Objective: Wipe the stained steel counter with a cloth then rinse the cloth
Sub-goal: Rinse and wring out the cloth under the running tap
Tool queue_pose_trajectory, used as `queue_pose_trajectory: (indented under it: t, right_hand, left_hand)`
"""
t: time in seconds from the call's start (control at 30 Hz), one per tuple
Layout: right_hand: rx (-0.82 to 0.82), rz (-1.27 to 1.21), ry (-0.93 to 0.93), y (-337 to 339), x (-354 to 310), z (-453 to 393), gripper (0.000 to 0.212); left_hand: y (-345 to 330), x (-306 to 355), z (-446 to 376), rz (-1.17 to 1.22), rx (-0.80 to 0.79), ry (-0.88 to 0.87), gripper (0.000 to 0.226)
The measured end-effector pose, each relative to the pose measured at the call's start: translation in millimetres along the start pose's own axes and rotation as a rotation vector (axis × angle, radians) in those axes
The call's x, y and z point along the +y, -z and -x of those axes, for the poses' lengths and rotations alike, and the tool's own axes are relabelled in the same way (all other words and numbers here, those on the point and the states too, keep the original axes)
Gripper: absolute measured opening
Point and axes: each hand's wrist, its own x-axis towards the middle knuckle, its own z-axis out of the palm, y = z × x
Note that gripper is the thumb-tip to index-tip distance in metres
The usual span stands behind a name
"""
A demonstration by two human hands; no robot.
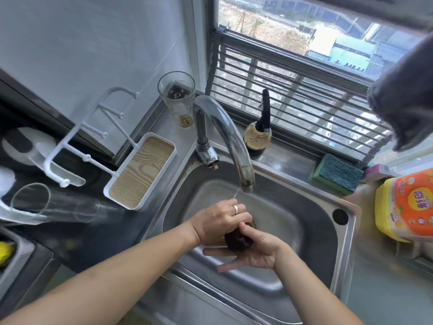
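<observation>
Right hand [255, 250]: fingers splayed, cradling dark cloth [237, 241] from below. Left hand [220, 221]: fingers curled over cloth top. Tap [230, 137] above fingers, over sink [316, 207].

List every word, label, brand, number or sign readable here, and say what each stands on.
Yellow detergent bottle: the orange label carries large yellow characters in a round emblem, too blurred to quote; the small print around them is unreadable.
Tall glass by the wall: cartoon cat-face prints only, no legible words.
Dark spray bottle: no text visible.
Sponge: no text visible.
Nothing else bears writing.
</observation>
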Motion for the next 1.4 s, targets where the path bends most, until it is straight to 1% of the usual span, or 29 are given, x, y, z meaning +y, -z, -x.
queue_pose_trajectory:
  t: [0.03, 0.1, 0.17, 0.2, 0.23, 0.27, 0.3, 0.33, 0.43, 0.47, 0.53, 0.6, 0.67, 0.73, 0.87, 1.03, 1.1, 1.17, 1.23, 1.27, 1.3, 1.33, 1.4]
  right_hand:
    - [-0.012, 0.038, -0.027, -3, -2, -2, 0.066]
    - [0.060, 0.131, -0.084, -6, -8, -7, 0.055]
    - [0.178, 0.195, -0.170, -3, -11, -12, 0.052]
    - [0.216, 0.237, -0.218, -3, -12, -14, 0.049]
    - [0.253, 0.296, -0.265, -4, -13, -16, 0.043]
    - [0.301, 0.380, -0.301, -6, -14, -18, 0.034]
    - [0.353, 0.490, -0.325, -7, -14, -19, 0.024]
    - [0.413, 0.635, -0.342, -9, -13, -22, 0.020]
    - [0.657, 1.176, -0.345, -13, -12, -31, 0.026]
    - [0.742, 1.321, -0.314, -13, -11, -35, 0.025]
    - [0.882, 1.524, -0.234, -11, -8, -39, 0.023]
    - [0.947, 1.714, -0.164, -7, -5, -38, 0.026]
    - [0.949, 1.873, -0.091, -1, -4, -35, 0.038]
    - [0.934, 1.969, -0.024, 2, -6, -31, 0.041]
    - [0.917, 2.075, 0.046, 0, -9, -28, 0.035]
    - [0.951, 2.172, 0.171, -2, -7, -24, 0.037]
    - [0.943, 2.184, 0.252, -2, -4, -22, 0.035]
    - [0.945, 2.218, 0.401, -1, -1, -20, 0.032]
    - [0.975, 2.242, 0.511, -2, 2, -19, 0.036]
    - [0.999, 2.213, 0.535, -1, 3, -20, 0.036]
    - [1.024, 2.133, 0.547, -1, 3, -21, 0.036]
    - [1.014, 2.020, 0.521, -2, 2, -22, 0.038]
    - [0.895, 1.750, 0.501, -2, 5, -20, 0.048]
  left_hand:
    - [-1, -2, 1, -0.028, -0.022, 0.008, 0.009]
    - [-2, -5, 3, -0.096, -0.115, 0.079, 0.008]
    - [-1, -6, 5, -0.158, -0.311, 0.194, 0.009]
    - [-1, -6, 6, -0.175, -0.416, 0.249, 0.013]
    - [-1, -6, 8, -0.184, -0.487, 0.285, 0.016]
    - [-1, -7, 9, -0.188, -0.522, 0.302, 0.017]
    - [-1, -6, 10, -0.192, -0.548, 0.310, 0.017]
    - [-2, -6, 12, -0.199, -0.572, 0.318, 0.016]
    - [-6, -7, 14, -0.211, -0.637, 0.365, 0.015]
    - [-7, -7, 13, -0.210, -0.663, 0.399, 0.017]
    - [-7, -5, 9, -0.200, -0.680, 0.467, 0.019]
    - [-8, -3, 6, -0.171, -0.664, 0.545, 0.021]
    - [-9, 2, 5, -0.103, -0.639, 0.672, 0.023]
    - [-12, 6, 4, 0.017, -0.621, 0.799, 0.024]
    - [-16, 5, 3, 0.275, -0.592, 0.933, 0.024]
    - [-18, 3, 8, 0.573, -0.495, 0.977, 0.038]
    - [-18, 2, 11, 0.703, -0.462, 0.972, 0.034]
    - [-16, 2, 13, 0.778, -0.436, 0.967, 0.025]
    - [-14, 4, 15, 0.772, -0.387, 0.970, 0.019]
    - [-14, 6, 15, 0.721, -0.342, 0.973, 0.019]
    - [-12, 9, 16, 0.632, -0.295, 0.971, 0.019]
    - [-11, 10, 16, 0.529, -0.256, 0.955, 0.018]
    - [-10, 10, 19, 0.362, -0.213, 0.879, 0.021]
